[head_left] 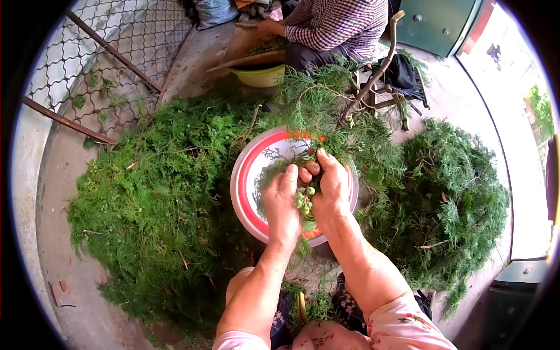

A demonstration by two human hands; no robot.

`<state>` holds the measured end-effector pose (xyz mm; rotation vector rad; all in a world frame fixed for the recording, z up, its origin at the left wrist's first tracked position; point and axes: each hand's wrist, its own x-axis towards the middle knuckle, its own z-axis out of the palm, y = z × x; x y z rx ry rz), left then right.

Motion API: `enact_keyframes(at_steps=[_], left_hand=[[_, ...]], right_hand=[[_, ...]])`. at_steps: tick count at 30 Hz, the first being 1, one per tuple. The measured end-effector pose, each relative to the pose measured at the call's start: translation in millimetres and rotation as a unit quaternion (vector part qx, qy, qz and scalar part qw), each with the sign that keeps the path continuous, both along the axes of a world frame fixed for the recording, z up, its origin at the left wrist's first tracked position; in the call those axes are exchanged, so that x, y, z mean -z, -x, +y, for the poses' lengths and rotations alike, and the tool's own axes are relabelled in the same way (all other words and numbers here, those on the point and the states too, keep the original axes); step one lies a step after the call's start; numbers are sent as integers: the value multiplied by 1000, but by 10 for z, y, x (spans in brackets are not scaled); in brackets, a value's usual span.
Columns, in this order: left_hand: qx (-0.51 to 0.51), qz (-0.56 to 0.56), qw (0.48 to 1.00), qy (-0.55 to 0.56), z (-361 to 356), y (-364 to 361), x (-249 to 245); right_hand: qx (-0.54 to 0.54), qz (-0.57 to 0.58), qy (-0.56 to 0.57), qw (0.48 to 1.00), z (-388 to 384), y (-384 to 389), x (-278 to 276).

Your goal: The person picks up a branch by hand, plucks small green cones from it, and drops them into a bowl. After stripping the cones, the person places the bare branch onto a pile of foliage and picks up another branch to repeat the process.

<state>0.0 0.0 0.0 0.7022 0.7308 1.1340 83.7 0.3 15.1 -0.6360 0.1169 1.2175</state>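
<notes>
— Head view, looking down: what have those hands got?

— The leafy end of a branch point(373, 76). The left hand point(282, 205) and the right hand point(333, 185) are both closed on it. The fingers are curled and the thumbs pressed in, with a cluster of green cones point(303, 201) pinched between them.

— And where is that?

— Directly above the basin point(240, 185), over its near half. I'd guess it is held there so whatever comes loose falls inside the basin and not on the ground.

— Which way does the branch run?

— Its long axis slants from the hands out past the basin's far rim. The bare woody butt points away to the far right, and the foliage tip points back toward the person. The butt looks raised, though I can't be sure from this angle.

— What's around it?

— One heap of cut greenery point(157, 204) lies left of the basin and another heap point(461, 198) lies right of it, both pressed close. Beyond the basin a second person in a checked shirt point(338, 23) sits by a yellow-green bowl point(259, 77). A wire fence point(105, 64) stands far off to the basin's left.
</notes>
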Motion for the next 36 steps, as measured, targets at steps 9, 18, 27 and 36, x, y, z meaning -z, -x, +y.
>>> enact_keyframes(at_steps=[9, 18, 27, 36], left_hand=[[-57, -92, 988, 112, 14, 8, -73], [-36, -136, 970, 199, 95, 76, -37], [34, -116, 977, 176, 65, 196, -308], [30, -20, 994, 103, 79, 155, -189]], right_hand=[[27, 141, -26, 989, 19, 115, -79], [4, 154, -50, 987, 13, 117, -22], [-19, 150, -24, 988, -25, 95, -298], [-16, 151, -65, 986, -7, 89, -107]])
